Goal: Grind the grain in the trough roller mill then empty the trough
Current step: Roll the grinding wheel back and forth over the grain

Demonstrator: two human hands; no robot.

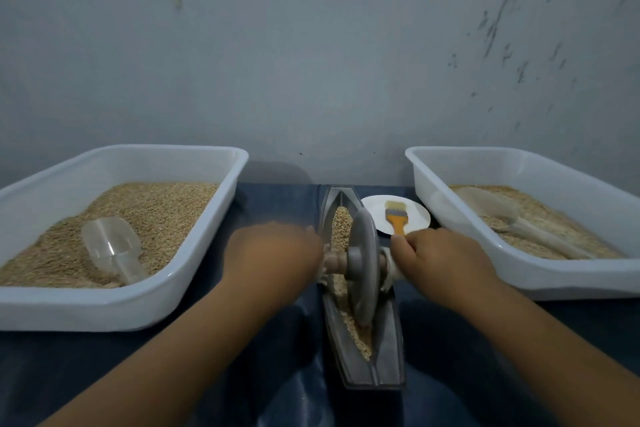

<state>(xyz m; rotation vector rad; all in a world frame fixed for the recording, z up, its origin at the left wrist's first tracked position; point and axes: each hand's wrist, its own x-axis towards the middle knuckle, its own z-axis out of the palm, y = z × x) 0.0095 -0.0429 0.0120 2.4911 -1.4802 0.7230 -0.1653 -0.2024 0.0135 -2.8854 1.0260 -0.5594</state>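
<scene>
A long grey metal trough [388,350] lies lengthwise on the dark blue cloth in front of me, with grain [341,225] along its channel. A grey roller disc [363,263] stands upright in the trough on a wooden axle. My left hand [273,253] grips the axle's left end; it is blurred. My right hand [440,260] grips the axle's right end. Crushed grain lies in the near part of the channel.
A white tub [138,163] at the left holds whole grain and a clear plastic scoop [110,250]. A white tub [519,163] at the right holds ground grain and another scoop [512,218]. A small white plate [415,215] with an orange brush [396,218] sits behind the trough. A wall is close behind.
</scene>
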